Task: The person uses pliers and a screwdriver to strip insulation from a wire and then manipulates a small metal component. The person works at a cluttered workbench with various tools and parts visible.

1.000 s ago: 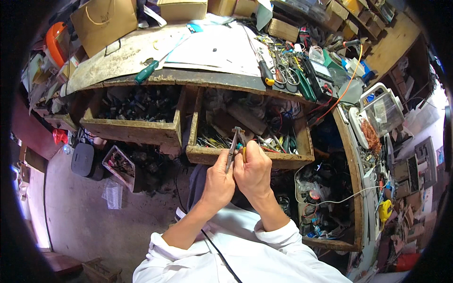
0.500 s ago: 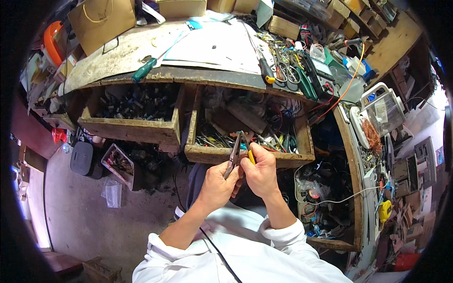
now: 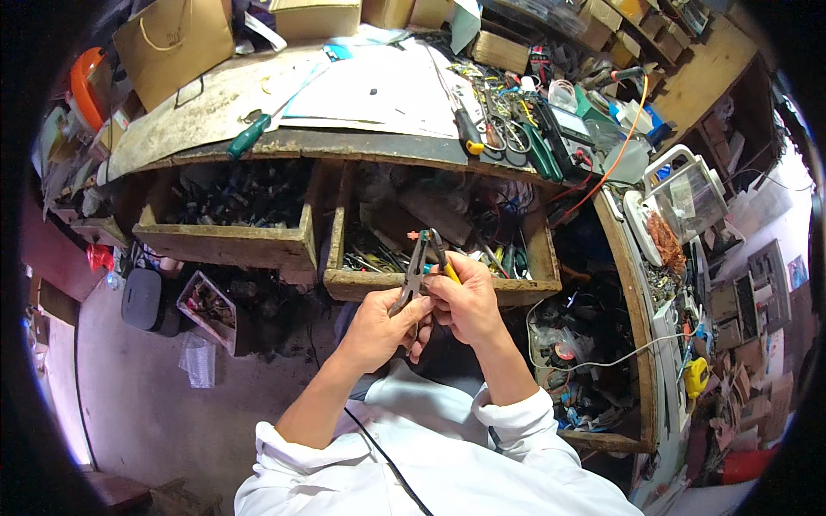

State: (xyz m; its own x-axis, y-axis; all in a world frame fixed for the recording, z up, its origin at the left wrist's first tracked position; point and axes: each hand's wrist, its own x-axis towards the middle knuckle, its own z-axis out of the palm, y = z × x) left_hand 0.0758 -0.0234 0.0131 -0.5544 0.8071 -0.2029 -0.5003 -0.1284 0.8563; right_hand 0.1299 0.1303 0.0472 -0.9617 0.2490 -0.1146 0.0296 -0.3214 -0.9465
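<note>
- Head view: the left hand (image 3: 376, 328) has its grip clenched around grey pliers (image 3: 414, 279), whose nose points up and away from the person's body.
- The right hand (image 3: 469, 301), just beside it, has its grip closed on a yellow-handled tool (image 3: 451, 273); the tool's dark end leans toward the pliers.
- A small reddish piece (image 3: 414, 235) is at the tips of the pliers, near the tool's end; it is too small to tell which of the two clamps it.
- Beyond the hands, the middle drawer (image 3: 443, 291) stands pulled out, with tools and wires jumbled inside.
- To its left, another open drawer (image 3: 224, 244) holds a heap of small dark parts.
- Above both drawers runs the table (image 3: 344, 144), bearing white paper (image 3: 370, 95).
- A green-handled screwdriver (image 3: 249, 136) lies at the left of the paper, and a screwdriver with a black and yellow handle (image 3: 469, 131) lies by its right edge, near the table's front.
</note>
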